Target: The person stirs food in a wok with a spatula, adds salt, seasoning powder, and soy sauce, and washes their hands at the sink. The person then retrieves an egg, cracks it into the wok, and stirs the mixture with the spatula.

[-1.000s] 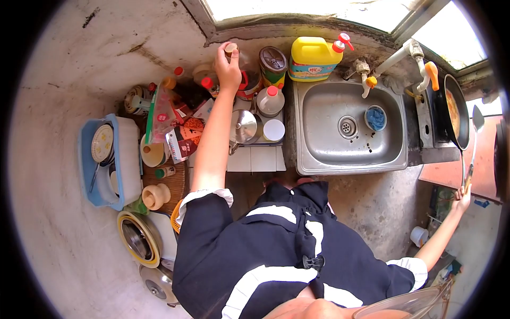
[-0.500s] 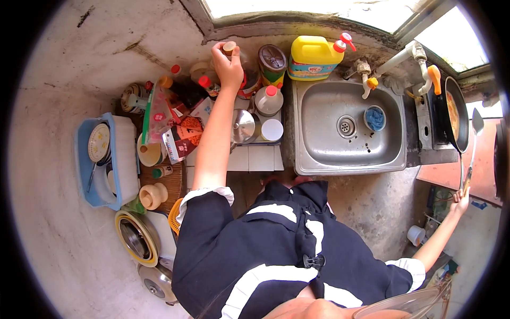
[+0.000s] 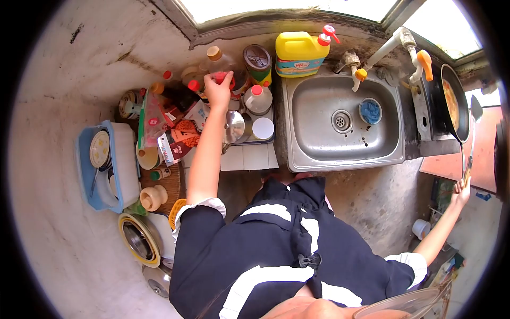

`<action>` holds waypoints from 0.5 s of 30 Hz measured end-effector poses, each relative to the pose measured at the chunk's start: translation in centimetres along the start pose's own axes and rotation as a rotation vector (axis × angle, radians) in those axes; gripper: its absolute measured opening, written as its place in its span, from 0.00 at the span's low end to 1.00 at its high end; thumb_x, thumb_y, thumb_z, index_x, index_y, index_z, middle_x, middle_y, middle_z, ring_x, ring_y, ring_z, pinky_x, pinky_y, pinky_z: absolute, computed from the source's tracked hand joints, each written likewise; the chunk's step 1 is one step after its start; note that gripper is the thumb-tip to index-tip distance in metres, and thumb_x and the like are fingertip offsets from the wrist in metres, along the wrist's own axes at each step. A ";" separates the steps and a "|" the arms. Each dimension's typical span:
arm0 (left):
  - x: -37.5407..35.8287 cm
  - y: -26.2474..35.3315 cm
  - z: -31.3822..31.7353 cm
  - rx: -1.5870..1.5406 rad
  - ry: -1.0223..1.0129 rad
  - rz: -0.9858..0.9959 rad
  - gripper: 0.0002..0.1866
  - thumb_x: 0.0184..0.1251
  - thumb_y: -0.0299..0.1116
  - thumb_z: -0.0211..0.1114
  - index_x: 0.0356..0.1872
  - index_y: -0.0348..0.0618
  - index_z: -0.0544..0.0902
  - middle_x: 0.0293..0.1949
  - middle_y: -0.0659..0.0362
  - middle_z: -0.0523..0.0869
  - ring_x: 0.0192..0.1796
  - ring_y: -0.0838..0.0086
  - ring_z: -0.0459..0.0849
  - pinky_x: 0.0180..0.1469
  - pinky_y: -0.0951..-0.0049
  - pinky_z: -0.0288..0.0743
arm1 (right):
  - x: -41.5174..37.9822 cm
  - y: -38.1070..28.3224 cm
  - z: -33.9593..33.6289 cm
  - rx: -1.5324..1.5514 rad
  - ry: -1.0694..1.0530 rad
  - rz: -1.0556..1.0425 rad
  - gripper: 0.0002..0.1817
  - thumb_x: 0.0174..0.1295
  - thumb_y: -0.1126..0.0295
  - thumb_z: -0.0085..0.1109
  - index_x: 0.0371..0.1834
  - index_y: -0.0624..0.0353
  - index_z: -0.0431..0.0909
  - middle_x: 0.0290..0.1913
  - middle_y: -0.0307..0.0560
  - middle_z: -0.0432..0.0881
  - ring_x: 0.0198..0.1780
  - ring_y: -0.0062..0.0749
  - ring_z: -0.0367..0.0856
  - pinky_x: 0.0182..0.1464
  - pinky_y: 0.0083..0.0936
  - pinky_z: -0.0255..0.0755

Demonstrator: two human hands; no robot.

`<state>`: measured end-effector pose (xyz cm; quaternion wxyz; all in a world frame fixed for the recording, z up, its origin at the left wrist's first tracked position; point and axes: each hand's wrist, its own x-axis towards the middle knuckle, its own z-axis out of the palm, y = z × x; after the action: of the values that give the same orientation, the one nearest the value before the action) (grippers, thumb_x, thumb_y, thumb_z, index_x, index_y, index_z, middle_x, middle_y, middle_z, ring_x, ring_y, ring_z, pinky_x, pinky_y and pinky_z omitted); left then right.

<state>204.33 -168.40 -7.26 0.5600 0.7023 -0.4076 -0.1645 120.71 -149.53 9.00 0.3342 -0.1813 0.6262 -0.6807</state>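
The fingers of my left hand (image 3: pixel 218 94) are closed round a red handle (image 3: pixel 223 78) at the back of the counter, by a large clear bottle with a tan cap (image 3: pixel 214 52). Next to this hand are a red-capped bottle (image 3: pixel 195 86) and a dark-lidded jar (image 3: pixel 258 57). At the far right, my right hand (image 3: pixel 461 193) is closed on the handle ends of a black pan (image 3: pixel 447 85) and a metal spatula (image 3: pixel 476 110). Something pale and browned (image 3: pixel 451 103) lies in the pan, which looks steeply angled in this view.
A steel sink (image 3: pixel 313 154) holds a small cup with blue material (image 3: pixel 370 111). Behind it are a yellow jug (image 3: pixel 300 48) and taps (image 3: pixel 356 74). Food packets (image 3: pixel 178 141), a wooden mortar (image 3: pixel 152 198) and a blue rack (image 3: pixel 85 175) of dishes are on the left.
My left hand has left the tan cap and moved down and nearer, onto the red handle. My right hand keeps its hold. The whole view has shifted slightly.
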 end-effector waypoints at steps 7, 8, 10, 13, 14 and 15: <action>1.0 2.4 1.1 -0.358 -0.030 -0.126 0.21 0.52 0.25 0.75 0.40 0.33 0.70 0.34 0.56 0.83 0.35 0.76 0.81 0.41 0.77 0.76 | -1.0 0.4 -0.2 -0.027 -0.019 0.004 0.21 0.75 0.58 0.40 0.58 0.62 0.72 0.19 0.29 0.55 0.16 0.11 0.47 0.16 0.12 0.45; 1.1 2.7 1.2 -0.397 -0.014 -0.102 0.21 0.52 0.25 0.75 0.40 0.34 0.70 0.34 0.57 0.83 0.35 0.76 0.81 0.42 0.77 0.76 | -0.9 0.4 -0.7 -0.026 -0.018 0.004 0.21 0.74 0.58 0.40 0.58 0.62 0.72 0.19 0.29 0.55 0.16 0.11 0.47 0.16 0.12 0.45; 1.5 3.3 1.2 -0.477 0.020 -0.057 0.21 0.52 0.23 0.74 0.40 0.34 0.70 0.34 0.57 0.82 0.35 0.76 0.80 0.42 0.77 0.75 | -1.0 0.2 -1.2 -0.025 -0.020 0.002 0.21 0.74 0.58 0.40 0.58 0.62 0.72 0.19 0.29 0.55 0.16 0.11 0.47 0.16 0.12 0.45; 1.5 5.5 0.6 -0.510 0.048 -0.011 0.21 0.52 0.22 0.74 0.40 0.36 0.69 0.34 0.57 0.81 0.36 0.77 0.80 0.42 0.77 0.75 | -0.9 -0.2 -2.5 0.010 0.008 -0.010 0.21 0.74 0.58 0.40 0.58 0.62 0.71 0.19 0.30 0.55 0.16 0.12 0.48 0.16 0.13 0.44; 1.4 6.2 0.2 -0.517 0.054 0.003 0.21 0.53 0.22 0.74 0.41 0.36 0.69 0.34 0.57 0.81 0.36 0.77 0.80 0.42 0.77 0.75 | -0.7 -0.3 -2.9 0.029 0.007 -0.013 0.21 0.74 0.58 0.40 0.58 0.62 0.70 0.19 0.30 0.55 0.16 0.12 0.48 0.16 0.13 0.44; 1.2 6.8 0.1 -0.521 0.062 0.029 0.20 0.54 0.22 0.73 0.41 0.36 0.69 0.35 0.57 0.81 0.36 0.77 0.80 0.42 0.78 0.75 | -1.2 -0.6 -2.4 0.035 -0.025 -0.017 0.21 0.74 0.58 0.40 0.60 0.62 0.69 0.19 0.30 0.55 0.16 0.12 0.48 0.16 0.13 0.45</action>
<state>202.37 -169.59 -0.74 0.7367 0.5329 -0.3442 -0.2341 119.83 -146.94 9.43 0.3392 -0.1891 0.6084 -0.6921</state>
